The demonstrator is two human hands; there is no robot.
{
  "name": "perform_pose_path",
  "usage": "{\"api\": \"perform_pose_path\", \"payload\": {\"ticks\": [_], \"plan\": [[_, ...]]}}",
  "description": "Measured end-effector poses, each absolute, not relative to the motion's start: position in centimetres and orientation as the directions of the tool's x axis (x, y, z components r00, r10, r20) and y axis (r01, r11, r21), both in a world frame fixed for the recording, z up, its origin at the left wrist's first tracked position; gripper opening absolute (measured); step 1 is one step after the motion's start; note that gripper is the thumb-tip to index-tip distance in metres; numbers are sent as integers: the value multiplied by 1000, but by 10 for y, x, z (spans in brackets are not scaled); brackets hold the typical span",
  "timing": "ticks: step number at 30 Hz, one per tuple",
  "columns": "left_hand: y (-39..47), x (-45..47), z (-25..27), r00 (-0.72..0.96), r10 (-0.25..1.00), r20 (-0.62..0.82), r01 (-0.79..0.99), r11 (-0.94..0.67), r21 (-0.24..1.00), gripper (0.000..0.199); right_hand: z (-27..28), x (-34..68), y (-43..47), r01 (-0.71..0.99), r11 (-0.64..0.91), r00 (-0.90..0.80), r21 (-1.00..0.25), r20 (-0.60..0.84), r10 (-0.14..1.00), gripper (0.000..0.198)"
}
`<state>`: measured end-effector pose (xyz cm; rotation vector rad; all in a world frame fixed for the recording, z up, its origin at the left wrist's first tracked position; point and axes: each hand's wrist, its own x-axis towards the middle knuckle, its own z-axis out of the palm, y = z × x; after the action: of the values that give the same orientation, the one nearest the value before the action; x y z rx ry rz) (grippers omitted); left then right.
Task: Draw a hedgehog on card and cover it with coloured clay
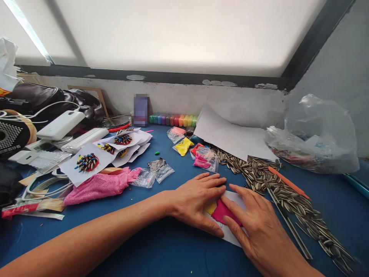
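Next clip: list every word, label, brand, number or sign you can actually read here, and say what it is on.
No text can be read with confidence.
Black speaker-like device with a dotted grille: a few small white characters under the grille, too small to read.
Red-and-white flat packet at the table edge: print too small to read.
Upright purple rectangle by the wall: blurred out.
White paper card under the left hand and right hand: no print visible.

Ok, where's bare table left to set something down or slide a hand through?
Bare blue table lies near the edge below the left hand, and at far right between the sunflower seeds and plastic bag. Crowded: left side around the pink cloth and paper cards.
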<state>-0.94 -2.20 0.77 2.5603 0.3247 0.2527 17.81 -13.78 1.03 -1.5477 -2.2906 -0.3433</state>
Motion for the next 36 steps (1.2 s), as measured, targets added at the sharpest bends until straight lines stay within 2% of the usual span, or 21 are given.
{"api": "perform_pose_path", "payload": {"ticks": [10,26,36], "plan": [[-20,-11,7,958,264,110,163,-819,550,101,11,181,-140,923,385,-345,0,445,826,28],[-21,-10,8,956,273,102,176,-820,545,102,12,175,-137,916,397,-347,-56,386,855,28],[-22,-11,7,958,267,103,173,-826,536,102,14,180,-134,901,433,-389,-34,377,840,26]]}}
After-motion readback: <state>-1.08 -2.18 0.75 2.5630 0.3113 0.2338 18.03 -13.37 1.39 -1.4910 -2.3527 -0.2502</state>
